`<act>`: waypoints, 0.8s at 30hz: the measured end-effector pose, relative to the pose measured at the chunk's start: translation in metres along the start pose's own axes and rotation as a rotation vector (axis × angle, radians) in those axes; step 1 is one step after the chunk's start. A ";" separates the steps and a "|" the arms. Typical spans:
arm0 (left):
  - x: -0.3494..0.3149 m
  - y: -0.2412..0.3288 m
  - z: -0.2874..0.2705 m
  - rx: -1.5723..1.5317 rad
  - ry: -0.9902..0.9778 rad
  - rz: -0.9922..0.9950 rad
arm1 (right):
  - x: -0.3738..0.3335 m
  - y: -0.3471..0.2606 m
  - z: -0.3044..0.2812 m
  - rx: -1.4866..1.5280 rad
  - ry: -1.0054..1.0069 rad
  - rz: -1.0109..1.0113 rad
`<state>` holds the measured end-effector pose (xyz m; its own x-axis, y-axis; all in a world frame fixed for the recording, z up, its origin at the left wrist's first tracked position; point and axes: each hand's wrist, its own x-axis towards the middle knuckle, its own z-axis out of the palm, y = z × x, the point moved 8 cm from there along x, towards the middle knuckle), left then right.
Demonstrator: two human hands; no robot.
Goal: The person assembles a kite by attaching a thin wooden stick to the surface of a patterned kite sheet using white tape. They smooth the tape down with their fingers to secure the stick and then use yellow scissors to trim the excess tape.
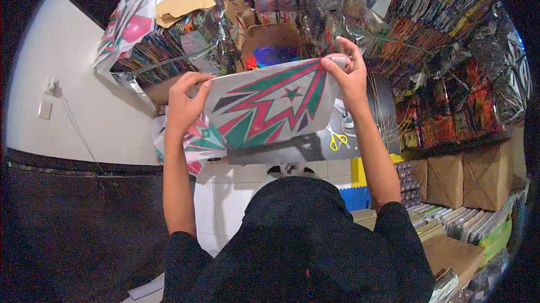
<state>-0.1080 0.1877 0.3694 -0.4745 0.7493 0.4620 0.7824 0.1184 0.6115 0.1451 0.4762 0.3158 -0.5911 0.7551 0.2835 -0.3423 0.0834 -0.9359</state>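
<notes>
A white sheet of thin paper (270, 109) with a jagged red and green pattern and a small star hangs stretched between my hands above a dark table. Its upper left corner is pinched by my left hand (188, 97), thumb against fingers. At the upper right corner my right hand (347, 75) grips the edge between thumb and fingers, one finger raised. Beneath the right side lie yellow-handled scissors (336, 140). Close to my left wrist, more sheets with a similar pattern (203, 137) rest at the table's left edge.
Behind the table stands an open cardboard box (270, 37) with colourful contents. Tall wrapped stacks (444, 16) rise at the far right, others (169, 50) at the far left. Brown paper parcels (486, 173) and thin wires (388, 120) are on the right. A white wall (84, 89) is left.
</notes>
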 end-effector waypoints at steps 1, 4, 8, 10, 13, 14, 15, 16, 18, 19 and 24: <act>0.002 -0.004 0.002 -0.004 -0.024 -0.005 | 0.002 -0.001 0.002 -0.005 0.017 0.010; 0.009 0.005 0.018 -0.014 -0.067 0.050 | 0.005 0.000 0.002 -0.022 0.032 0.032; 0.020 0.017 0.035 -0.059 -0.130 0.025 | 0.009 0.007 0.007 -0.032 0.002 0.065; 0.028 0.029 0.043 -0.079 -0.163 0.048 | 0.011 0.012 0.007 -0.049 -0.019 0.082; 0.035 0.035 0.056 -0.102 -0.241 0.003 | 0.010 0.014 0.015 -0.014 -0.054 0.119; 0.038 0.034 0.061 -0.074 -0.279 -0.003 | 0.010 0.012 0.016 -0.029 -0.053 0.116; 0.041 0.032 0.065 -0.045 -0.317 -0.010 | 0.009 0.010 0.017 -0.044 -0.053 0.114; 0.042 0.030 0.068 -0.017 -0.356 -0.017 | 0.009 0.009 0.018 -0.060 -0.052 0.112; 0.044 0.027 0.071 -0.053 -0.372 -0.024 | 0.009 0.011 0.014 -0.051 -0.037 0.124; 0.044 0.024 0.073 -0.071 -0.380 -0.028 | 0.009 0.012 0.012 -0.046 -0.029 0.130; 0.042 0.016 0.070 -0.078 -0.352 0.033 | 0.008 0.015 0.004 -0.087 -0.002 0.116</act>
<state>-0.0871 0.2664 0.3534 -0.2707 0.9321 0.2408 0.7555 0.0507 0.6532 0.1327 0.4807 0.3049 -0.6245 0.7617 0.1724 -0.2067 0.0516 -0.9770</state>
